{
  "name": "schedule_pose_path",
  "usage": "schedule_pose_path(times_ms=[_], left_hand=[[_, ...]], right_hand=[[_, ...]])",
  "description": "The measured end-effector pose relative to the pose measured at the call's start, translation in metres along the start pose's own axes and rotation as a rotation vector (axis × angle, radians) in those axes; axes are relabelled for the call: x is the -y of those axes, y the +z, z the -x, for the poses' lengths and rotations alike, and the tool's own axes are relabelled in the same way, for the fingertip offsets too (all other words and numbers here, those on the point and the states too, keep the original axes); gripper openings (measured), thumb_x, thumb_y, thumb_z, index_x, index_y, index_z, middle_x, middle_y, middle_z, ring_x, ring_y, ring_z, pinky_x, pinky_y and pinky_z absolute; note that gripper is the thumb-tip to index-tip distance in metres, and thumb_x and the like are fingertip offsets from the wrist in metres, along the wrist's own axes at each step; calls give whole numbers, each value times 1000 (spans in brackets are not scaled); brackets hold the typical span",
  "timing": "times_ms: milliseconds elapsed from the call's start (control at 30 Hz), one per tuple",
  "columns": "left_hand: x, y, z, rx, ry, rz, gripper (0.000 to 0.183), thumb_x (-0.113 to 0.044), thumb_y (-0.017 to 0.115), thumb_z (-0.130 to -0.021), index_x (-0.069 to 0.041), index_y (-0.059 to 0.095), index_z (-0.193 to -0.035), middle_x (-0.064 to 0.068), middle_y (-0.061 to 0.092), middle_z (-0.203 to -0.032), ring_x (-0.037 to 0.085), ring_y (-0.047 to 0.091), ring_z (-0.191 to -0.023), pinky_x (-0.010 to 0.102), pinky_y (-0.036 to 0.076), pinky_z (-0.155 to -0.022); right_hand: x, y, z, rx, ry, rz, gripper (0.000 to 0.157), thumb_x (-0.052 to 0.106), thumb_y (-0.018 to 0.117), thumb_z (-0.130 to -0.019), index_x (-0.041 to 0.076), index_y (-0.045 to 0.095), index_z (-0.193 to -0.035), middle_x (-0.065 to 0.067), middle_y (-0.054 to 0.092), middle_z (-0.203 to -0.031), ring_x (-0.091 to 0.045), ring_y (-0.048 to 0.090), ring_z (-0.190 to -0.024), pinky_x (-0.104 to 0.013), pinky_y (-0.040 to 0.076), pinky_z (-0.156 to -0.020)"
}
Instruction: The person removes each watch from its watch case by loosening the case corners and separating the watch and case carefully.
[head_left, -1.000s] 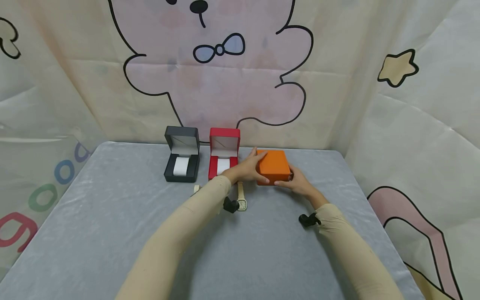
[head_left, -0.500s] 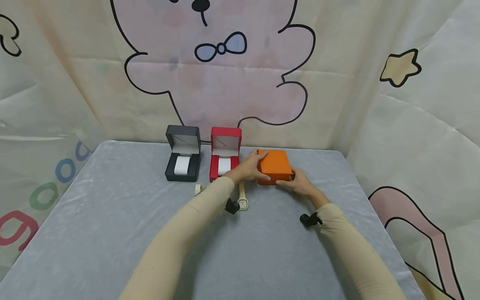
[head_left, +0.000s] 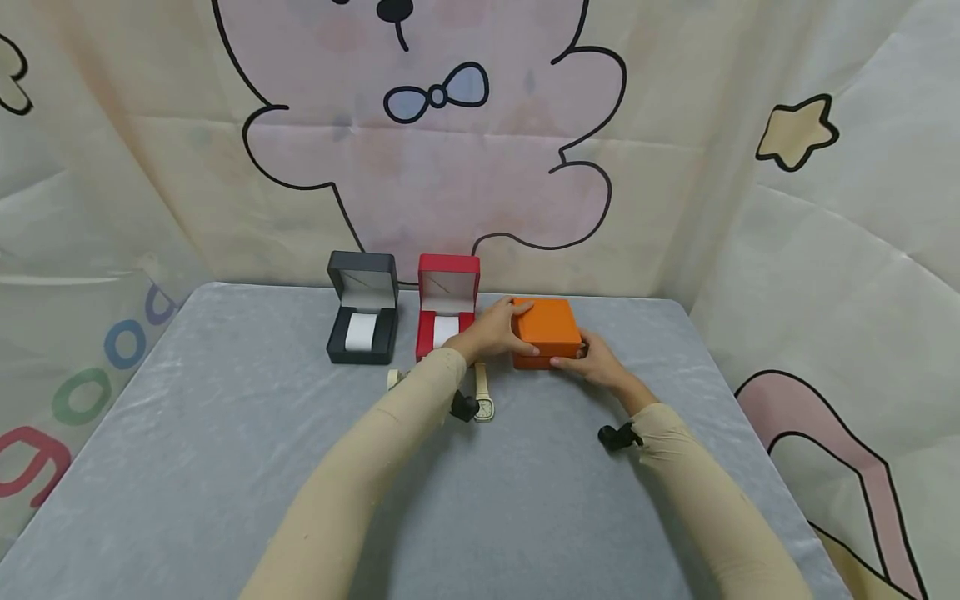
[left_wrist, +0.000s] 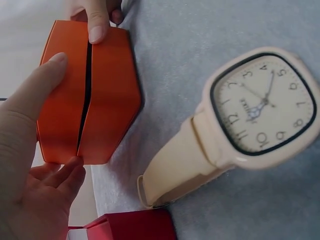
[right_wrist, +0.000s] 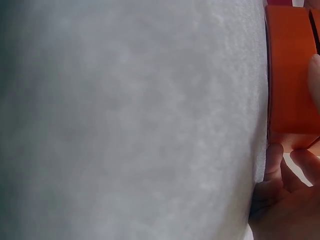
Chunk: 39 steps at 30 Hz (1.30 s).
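An orange watch box (head_left: 547, 323) stands on the table at the back right, its lid raised a little. A narrow dark gap between lid and base shows in the left wrist view. My left hand (head_left: 491, 332) grips the lid from the left side, thumb on the front face. From the right, my right hand (head_left: 597, 367) holds the box low down, its thumb at the front near the seam. A cream square-faced watch (left_wrist: 265, 107) lies under my left wrist. Another light-coloured watch (head_left: 393, 379) is mostly hidden behind the left forearm.
An open red watch box (head_left: 448, 264) with a white cushion stands left of the orange one. Further left is an open dark grey watch box (head_left: 364, 262), also with a white cushion. Grey cloth covers the table (head_left: 495, 517); a printed curtain (head_left: 480, 183) hangs behind.
The orange box's lid has risen slightly, and a seam now shows between it and the base. Both hands keep nearly the same places; the head view has shifted slightly.
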<state>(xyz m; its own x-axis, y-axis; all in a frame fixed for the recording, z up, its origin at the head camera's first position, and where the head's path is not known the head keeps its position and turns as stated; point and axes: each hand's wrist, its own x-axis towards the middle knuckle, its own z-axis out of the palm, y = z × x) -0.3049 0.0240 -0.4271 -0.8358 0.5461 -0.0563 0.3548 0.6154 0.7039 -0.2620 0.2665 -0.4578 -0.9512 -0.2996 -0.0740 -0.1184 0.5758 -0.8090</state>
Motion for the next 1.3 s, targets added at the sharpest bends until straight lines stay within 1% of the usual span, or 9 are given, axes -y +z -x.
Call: schedule_pose_path(times_ms=[67,233,333,500,600,867,1000,1133,1300], left_hand=[[0,-1,-1,4,-10,3,95,-43,85,-80,-26,34,-159,10,40,-154,26,46,-131,43,41,-113],[2,-2,-3,7,-12,2,95,-44,84,-80,-26,35,-159,11,39,-157,26,47,-131,44,40,-115],[3,-2,-4,6,0,4,94,-44,84,-80,-25,35,-158,11,41,-156,26,48,-130,44,41,-114],[4,-2,-5,5,1,18,95,-46,84,-79,-24,36,-158,10,42,-156,24,49,-129,43,41,-115],[4,-3,-5,0,-12,46,94,-46,84,-79,-24,36,-158,8,44,-155,23,49,-127,42,42,-114],[5,-5,-5,-27,-37,132,90,-44,84,-80,-26,40,-156,8,49,-152,22,50,-124,42,43,-112],[5,-5,-6,-29,-40,164,88,-43,84,-81,-26,41,-156,8,49,-152,23,51,-126,42,43,-112],[4,-5,-5,-35,-60,187,86,-46,83,-81,-26,43,-155,9,51,-151,24,52,-126,43,44,-112],[2,-5,-6,-47,-81,220,83,-49,82,-81,-27,47,-153,9,54,-148,23,54,-122,41,46,-108]], right_hand=[[-6,1,-3,-3,3,-5,71,15,74,-93,-4,38,-151,-27,58,-140,-19,63,-111,-30,52,-93],[-9,0,-4,-2,9,-24,72,19,74,-93,-2,38,-152,-25,58,-142,-24,62,-116,-32,51,-97],[-9,0,-4,1,22,-44,72,19,74,-93,-1,38,-152,-25,57,-143,-28,61,-121,-37,50,-102],[-7,-1,-4,11,45,-57,75,19,74,-93,0,35,-154,-24,54,-146,-35,56,-128,-51,44,-110],[-5,-1,-4,15,48,-66,76,20,74,-93,0,34,-154,-24,51,-148,-36,53,-131,-54,40,-113],[-6,-1,-7,27,9,-105,73,15,73,-94,-1,33,-152,-26,49,-148,-37,49,-134,-56,36,-116],[-7,-1,-8,20,45,-132,79,14,74,-93,1,25,-153,-24,43,-152,-38,43,-139,-56,30,-119],[-7,-1,-8,25,76,-155,87,15,74,-92,4,16,-155,-24,38,-155,-38,38,-142,-56,26,-121],[-6,-4,-8,31,86,-166,84,13,74,-92,4,17,-153,-25,40,-154,-38,41,-141,-55,29,-119]])
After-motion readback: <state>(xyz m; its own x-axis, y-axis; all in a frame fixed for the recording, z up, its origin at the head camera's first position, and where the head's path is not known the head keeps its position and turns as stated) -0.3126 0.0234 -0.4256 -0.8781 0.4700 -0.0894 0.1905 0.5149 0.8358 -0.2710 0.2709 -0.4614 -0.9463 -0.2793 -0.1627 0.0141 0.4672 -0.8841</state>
